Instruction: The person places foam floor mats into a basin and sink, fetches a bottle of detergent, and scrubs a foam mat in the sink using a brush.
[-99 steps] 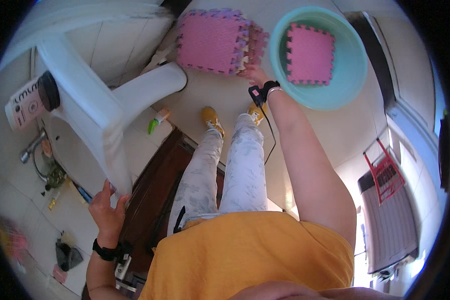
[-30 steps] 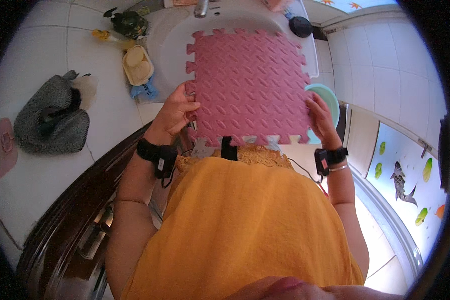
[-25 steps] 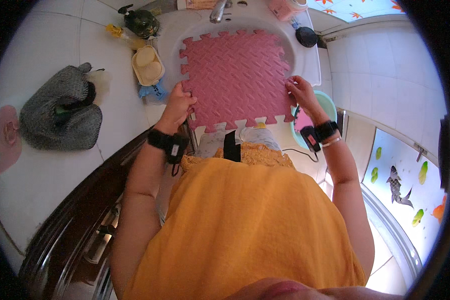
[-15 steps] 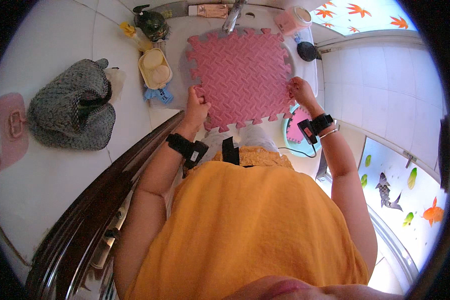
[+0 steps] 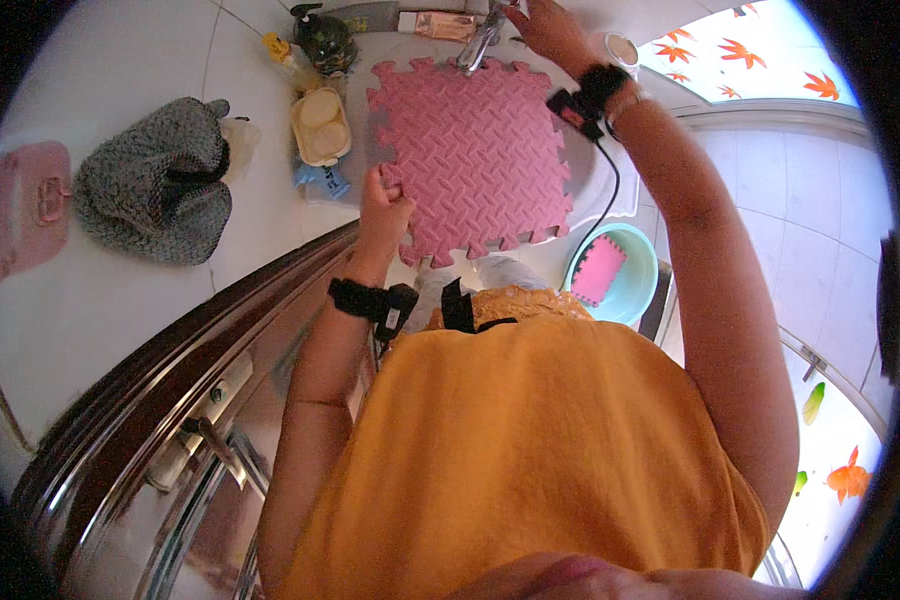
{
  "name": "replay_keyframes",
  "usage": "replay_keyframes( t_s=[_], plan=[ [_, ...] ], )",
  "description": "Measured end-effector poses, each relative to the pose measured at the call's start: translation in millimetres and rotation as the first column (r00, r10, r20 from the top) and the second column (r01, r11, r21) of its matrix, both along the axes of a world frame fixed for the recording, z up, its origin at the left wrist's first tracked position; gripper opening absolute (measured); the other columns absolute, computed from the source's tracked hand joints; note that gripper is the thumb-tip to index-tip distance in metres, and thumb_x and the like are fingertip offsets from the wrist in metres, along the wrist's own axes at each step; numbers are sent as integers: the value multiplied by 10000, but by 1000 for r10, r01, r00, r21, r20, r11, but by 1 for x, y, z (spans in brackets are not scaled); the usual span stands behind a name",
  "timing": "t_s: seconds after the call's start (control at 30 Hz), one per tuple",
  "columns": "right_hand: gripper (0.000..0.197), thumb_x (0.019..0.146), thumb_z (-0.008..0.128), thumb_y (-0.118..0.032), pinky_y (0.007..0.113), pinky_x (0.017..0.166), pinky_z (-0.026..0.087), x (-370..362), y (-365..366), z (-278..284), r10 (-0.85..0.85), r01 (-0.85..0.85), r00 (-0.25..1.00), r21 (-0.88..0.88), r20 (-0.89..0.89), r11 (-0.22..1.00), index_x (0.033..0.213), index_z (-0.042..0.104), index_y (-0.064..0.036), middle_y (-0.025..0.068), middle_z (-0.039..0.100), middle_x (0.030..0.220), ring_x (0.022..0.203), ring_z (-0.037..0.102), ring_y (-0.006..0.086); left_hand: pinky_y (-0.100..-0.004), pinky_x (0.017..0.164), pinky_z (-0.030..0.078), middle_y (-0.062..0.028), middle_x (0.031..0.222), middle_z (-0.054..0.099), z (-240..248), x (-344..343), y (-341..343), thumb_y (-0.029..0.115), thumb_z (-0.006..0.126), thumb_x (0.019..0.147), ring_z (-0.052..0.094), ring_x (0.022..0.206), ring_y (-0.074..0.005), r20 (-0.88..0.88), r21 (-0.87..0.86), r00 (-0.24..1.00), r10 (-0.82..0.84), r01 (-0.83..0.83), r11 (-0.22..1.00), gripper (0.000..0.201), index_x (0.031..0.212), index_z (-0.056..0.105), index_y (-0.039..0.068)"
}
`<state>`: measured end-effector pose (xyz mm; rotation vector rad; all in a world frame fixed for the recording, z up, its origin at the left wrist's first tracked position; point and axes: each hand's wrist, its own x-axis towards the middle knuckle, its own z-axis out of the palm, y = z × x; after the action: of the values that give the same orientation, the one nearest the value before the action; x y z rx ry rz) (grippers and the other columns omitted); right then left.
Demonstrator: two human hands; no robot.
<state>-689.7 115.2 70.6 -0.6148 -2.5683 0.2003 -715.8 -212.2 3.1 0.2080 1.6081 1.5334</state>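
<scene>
A square pink foam mat [image 5: 475, 160] with interlocking toothed edges lies over the sink, textured side up, hiding most of the basin. My left hand [image 5: 382, 215] grips its left edge near the lower corner, fingers curled round it. At the far side of the sink, my right hand [image 5: 552, 35] reaches to the chrome faucet [image 5: 480, 42], its fingers on the faucet's handle; the fingertips are partly cut off by the picture's upper rim. The spout hangs over the mat's far edge.
Beside the sink on the left stand a soap dish [image 5: 322, 127], a dark pump bottle [image 5: 323, 42] and a yellow-capped bottle [image 5: 282, 50]. A grey towel [image 5: 155, 185] hangs further left. Lower right, a light-blue basin [image 5: 638, 268] holds another pink mat [image 5: 600, 268].
My right hand has let go of the mat's right edge and moved up to the faucet. My left hand keeps its hold on the left edge.
</scene>
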Motion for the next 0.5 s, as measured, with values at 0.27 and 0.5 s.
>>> replay_keyframes(
  t_s=[0.27,0.5],
  plan=[
    [224,792,526,-219,426,619,481,-37,49,-9,57,-101,941,113,334,988,727,599,-17,163,611,731,700,600,329,-274,687,487,-134,1060,532,11,11,-1,-89,478,695,568,908,-176,-72,182,988,134,-119,976,531,1196,333,12],
    [193,782,504,-159,441,604,474,-21,63,-20,149,-196,948,150,281,969,867,563,4,177,597,679,689,591,352,-295,713,490,-121,1052,525,10,42,34,-109,477,685,565,909,-192,-98,67,982,160,-154,986,483,1135,360,23]
  ],
)
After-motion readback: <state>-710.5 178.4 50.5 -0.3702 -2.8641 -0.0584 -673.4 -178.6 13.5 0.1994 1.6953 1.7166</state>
